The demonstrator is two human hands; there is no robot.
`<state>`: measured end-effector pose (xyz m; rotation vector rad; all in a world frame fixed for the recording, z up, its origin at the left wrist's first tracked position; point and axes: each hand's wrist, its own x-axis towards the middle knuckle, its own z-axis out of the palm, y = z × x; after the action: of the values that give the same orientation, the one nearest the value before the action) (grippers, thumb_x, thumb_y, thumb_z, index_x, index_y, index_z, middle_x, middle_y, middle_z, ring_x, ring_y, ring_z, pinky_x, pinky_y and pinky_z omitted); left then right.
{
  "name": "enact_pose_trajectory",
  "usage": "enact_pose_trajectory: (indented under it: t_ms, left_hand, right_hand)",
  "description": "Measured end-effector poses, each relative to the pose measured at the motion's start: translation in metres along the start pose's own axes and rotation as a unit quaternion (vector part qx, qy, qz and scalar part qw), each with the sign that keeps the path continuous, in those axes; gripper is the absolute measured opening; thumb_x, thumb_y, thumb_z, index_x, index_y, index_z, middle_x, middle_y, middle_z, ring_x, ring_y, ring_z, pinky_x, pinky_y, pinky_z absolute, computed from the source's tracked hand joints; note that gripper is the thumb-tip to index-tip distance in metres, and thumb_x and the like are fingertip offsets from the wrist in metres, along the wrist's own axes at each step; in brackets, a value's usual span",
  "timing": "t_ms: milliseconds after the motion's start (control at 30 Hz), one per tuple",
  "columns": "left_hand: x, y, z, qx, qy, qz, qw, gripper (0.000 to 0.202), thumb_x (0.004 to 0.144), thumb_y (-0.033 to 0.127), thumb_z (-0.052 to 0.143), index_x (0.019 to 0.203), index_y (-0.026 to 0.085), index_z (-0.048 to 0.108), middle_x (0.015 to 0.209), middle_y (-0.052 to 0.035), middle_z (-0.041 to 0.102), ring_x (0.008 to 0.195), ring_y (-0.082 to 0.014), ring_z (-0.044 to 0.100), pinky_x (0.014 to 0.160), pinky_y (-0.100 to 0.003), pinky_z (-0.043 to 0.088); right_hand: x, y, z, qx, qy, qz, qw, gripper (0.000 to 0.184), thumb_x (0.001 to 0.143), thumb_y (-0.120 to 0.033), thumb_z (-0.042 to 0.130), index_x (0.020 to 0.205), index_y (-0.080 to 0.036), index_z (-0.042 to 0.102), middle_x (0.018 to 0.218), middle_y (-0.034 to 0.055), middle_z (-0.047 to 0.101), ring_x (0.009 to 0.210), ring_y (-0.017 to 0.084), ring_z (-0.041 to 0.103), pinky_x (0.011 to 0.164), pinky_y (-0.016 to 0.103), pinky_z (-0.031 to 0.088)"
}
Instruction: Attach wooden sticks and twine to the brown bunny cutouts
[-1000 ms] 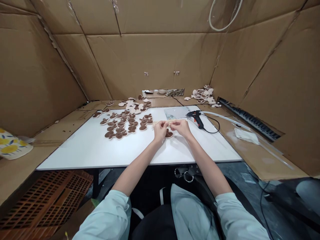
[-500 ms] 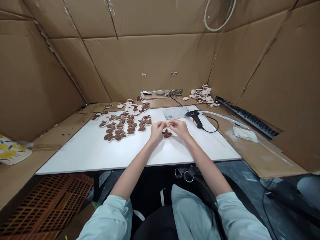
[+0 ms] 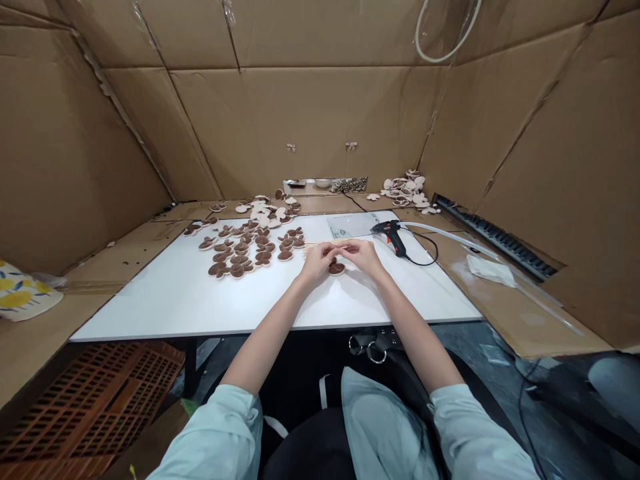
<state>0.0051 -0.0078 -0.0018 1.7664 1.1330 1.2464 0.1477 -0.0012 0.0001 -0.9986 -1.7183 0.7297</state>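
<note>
Grips clenched: our left grip and right grip pinch thin wooden sticks between them, though we cannot tell how many sticks. Their long axis runs sideways across the worktop, with the free end poking out past the left grip, the nearer one to it. One brown-and-cream flower-shaped piece lies just below, between both grips. Left of the grip sits one cluster of similar pieces, too many to count exactly; to the right, one black hot glue gun.
</note>
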Motion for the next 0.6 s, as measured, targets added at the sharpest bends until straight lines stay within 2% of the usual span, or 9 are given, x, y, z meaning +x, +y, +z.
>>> enact_pose_trajectory:
  t_ms: [133, 367, 600]
  left_hand:
    - [-0.002, 0.001, 0.001, 0.001, -0.017, 0.003, 1.000, 0.014, 0.072, 0.027, 0.054, 0.062, 0.018, 0.056, 0.053, 0.0020, 0.052, 0.051, -0.0110, 0.046, 0.054, -0.022, 0.036]
    - [-0.008, 0.010, 0.004, -0.112, -0.072, -0.024, 0.991, 0.025, 0.073, 0.041, 0.054, 0.065, 0.018, 0.050, 0.057, 0.0025, 0.050, 0.051, -0.0092, 0.045, 0.052, -0.021, 0.038]
    - [-0.008, 0.008, 0.004, -0.133, -0.078, -0.017, 0.988, 0.029, 0.071, 0.045, 0.057, 0.064, 0.017, 0.050, 0.054, 0.0035, 0.045, 0.050, -0.0078, 0.043, 0.050, -0.020, 0.039]
  right_hand:
    - [0.002, 0.000, -0.006, 0.099, -0.026, 0.053, 0.993, 0.016, 0.057, -0.029, 0.066, 0.066, -0.016, 0.068, 0.070, 0.0031, 0.068, 0.063, 0.015, 0.061, 0.062, 0.028, 0.049]
    - [0.003, -0.004, -0.015, 0.171, -0.065, 0.092, 0.979, 0.020, 0.049, -0.030, 0.070, 0.059, -0.014, 0.063, 0.052, -0.0014, 0.060, 0.050, 0.009, 0.052, 0.055, 0.025, 0.044]
    - [0.002, -0.004, -0.012, 0.214, -0.008, 0.120, 0.969, 0.018, 0.044, -0.025, 0.071, 0.049, -0.015, 0.056, 0.051, -0.0012, 0.060, 0.047, 0.008, 0.051, 0.055, 0.025, 0.044]
